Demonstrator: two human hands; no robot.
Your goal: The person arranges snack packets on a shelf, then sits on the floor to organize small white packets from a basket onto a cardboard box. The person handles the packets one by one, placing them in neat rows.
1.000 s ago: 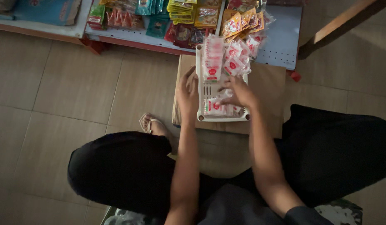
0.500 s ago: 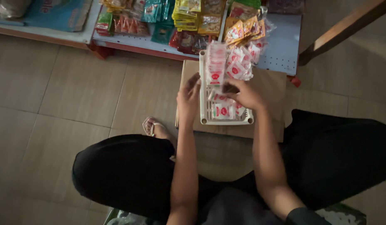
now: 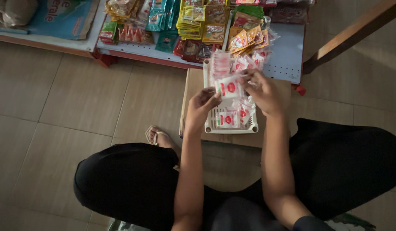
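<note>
I see the tiled floor (image 3: 69,102) first, then the low shelf (image 3: 287,55) stacked with coloured snack packs (image 3: 198,21), then a cardboard slab (image 3: 193,85) carrying a white slotted basket (image 3: 208,126). Above the basket I hold a small white sachet (image 3: 228,88) with a red mark. It looks light, thin and crinkly, likely slippery film, so pinching its edges seems best. My left hand (image 3: 203,104) pinches its lower left edge, fingers curled, forearm rising straight. My right hand (image 3: 261,92) grips its right side, wrist bent inward. Both hands are closed on it
</note>
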